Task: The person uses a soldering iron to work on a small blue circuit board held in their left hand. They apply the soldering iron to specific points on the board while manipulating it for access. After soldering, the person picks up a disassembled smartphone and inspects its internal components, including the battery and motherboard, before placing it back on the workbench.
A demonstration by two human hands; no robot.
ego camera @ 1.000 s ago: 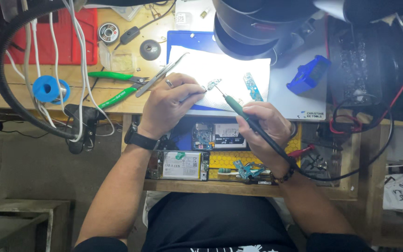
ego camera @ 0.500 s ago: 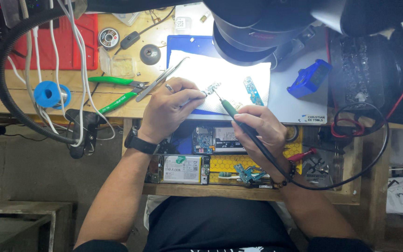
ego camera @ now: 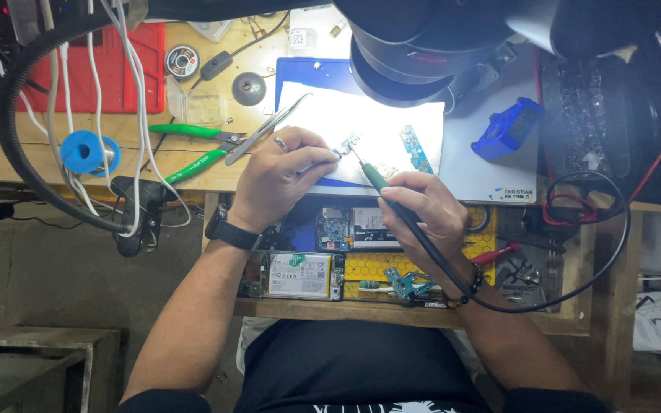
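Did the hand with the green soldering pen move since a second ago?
No, hardly. The right hand still holds the soldering iron with its tip at the small board, just left of the blue circuit strip on the white sheet.

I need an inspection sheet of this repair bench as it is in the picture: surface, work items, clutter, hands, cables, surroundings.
Surface: wooden bench, blue mat, brightly lit white sheet.
Work items: small circuit board under soldering iron; second small board beside it.
Clutter: green pliers, tweezers, blue solder spool, blue device.
Hands: left hand pinches by the board; right hand grips the iron.
Cables: white cables, black hose, iron's black cord.
Surroundings: microscope head above; open drawer with opened phone.
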